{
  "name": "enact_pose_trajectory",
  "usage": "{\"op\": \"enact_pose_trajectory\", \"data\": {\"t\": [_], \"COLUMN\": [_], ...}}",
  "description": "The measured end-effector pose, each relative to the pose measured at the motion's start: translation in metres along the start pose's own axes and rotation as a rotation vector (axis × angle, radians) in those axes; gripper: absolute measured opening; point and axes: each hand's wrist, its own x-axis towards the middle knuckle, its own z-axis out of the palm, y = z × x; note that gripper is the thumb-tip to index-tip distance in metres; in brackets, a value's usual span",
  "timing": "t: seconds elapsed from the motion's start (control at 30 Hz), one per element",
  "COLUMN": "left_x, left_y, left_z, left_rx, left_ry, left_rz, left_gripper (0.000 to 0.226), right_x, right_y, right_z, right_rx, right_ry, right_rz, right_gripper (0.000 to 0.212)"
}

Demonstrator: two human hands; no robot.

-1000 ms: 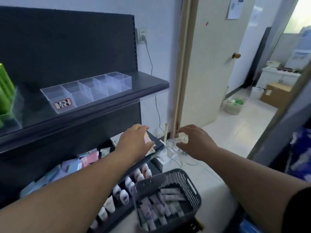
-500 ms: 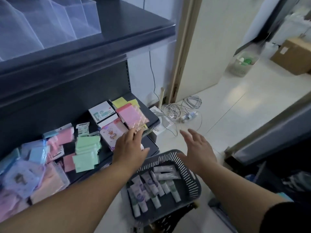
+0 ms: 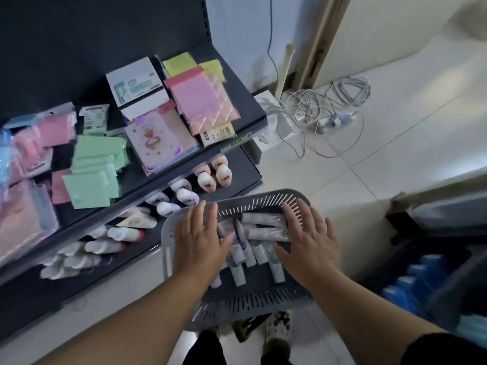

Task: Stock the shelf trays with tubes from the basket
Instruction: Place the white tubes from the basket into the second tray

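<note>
Looked down into grey basket point(image 3: 245, 304), parked right beside the shelving, presumably to keep stock within reach of both hands. Found left hand point(image 3: 200, 241) spread, fingers straight, palm down over left part of the pile; held nothing, could not tell whether touching or just above. Found right hand point(image 3: 308, 241) likewise spread over right side, fingertips near far wall, pinching nothing. Read as a reach-in before a grab, one hand per cluster. Saw tubes point(image 3: 263, 219) loose in basket bottom, most lengthwise, two crosswise at far end. Beyond, noted bottles point(image 3: 184, 196) lying on bottom shelf point(image 3: 246, 172), then green packets point(image 3: 92, 177), pink packets point(image 3: 195, 98) and white box point(image 3: 137, 83) on shelf above point(image 3: 250, 109). Spotted no shelf trays in view. Farthest, logged cables point(image 3: 311, 109) tangled on floor.
</note>
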Motion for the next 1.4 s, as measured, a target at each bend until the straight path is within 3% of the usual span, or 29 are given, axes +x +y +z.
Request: {"op": "enact_pose_trajectory", "data": {"t": [0.2,0.33,0.53,0.67,0.8,0.93,1.03,1.13,1.27,1.4], "left_x": [-0.008,0.01,0.03,0.034,0.042,0.048,0.047,0.039,0.021,0.007], "left_y": [-0.01,-0.015,-0.021,-0.013,-0.006,-0.008,-0.012,-0.016,-0.011,0.004], "left_z": [0.092,0.14,0.194,0.212,0.218,0.223,0.226,0.212,0.176,0.115], "left_rx": [-0.008,0.028,-0.023,-0.186,-0.349,-0.492,-0.599,-0.65,-0.673,-0.725], "left_ry": [-0.122,-0.295,-0.426,-0.425,-0.314,-0.37,-0.374,-0.385,-0.35,-0.276], "left_rz": [-0.038,-0.053,-0.054,-0.14,-0.257,-0.433,-0.577,-0.702,-0.682,-0.648], "left_gripper": [0.07,0.073,0.072,0.068,0.069,0.082,0.079,0.075,0.065,0.04], "right_x": [0.027,0.063,0.108,0.12,0.133,0.139,0.133,0.117,0.098,0.071], "right_y": [0.022,0.021,0.019,0.015,0.012,0.01,0.01,0.005,0.0,-0.002], "right_z": [0.081,0.12,0.175,0.192,0.197,0.198,0.188,0.16,0.113,0.061], "right_rx": [0.012,0.095,0.113,0.111,0.066,0.024,0.067,0.22,0.407,0.785], "right_ry": [-0.203,-0.306,-0.348,-0.302,-0.247,-0.266,-0.268,-0.207,-0.247,-0.309], "right_rz": [-0.041,-0.051,-0.027,-0.003,0.01,0.015,0.011,-0.002,0.043,0.127], "right_gripper": [0.083,0.084,0.079,0.07,0.058,0.054,0.06,0.041,0.032,0.027]}}
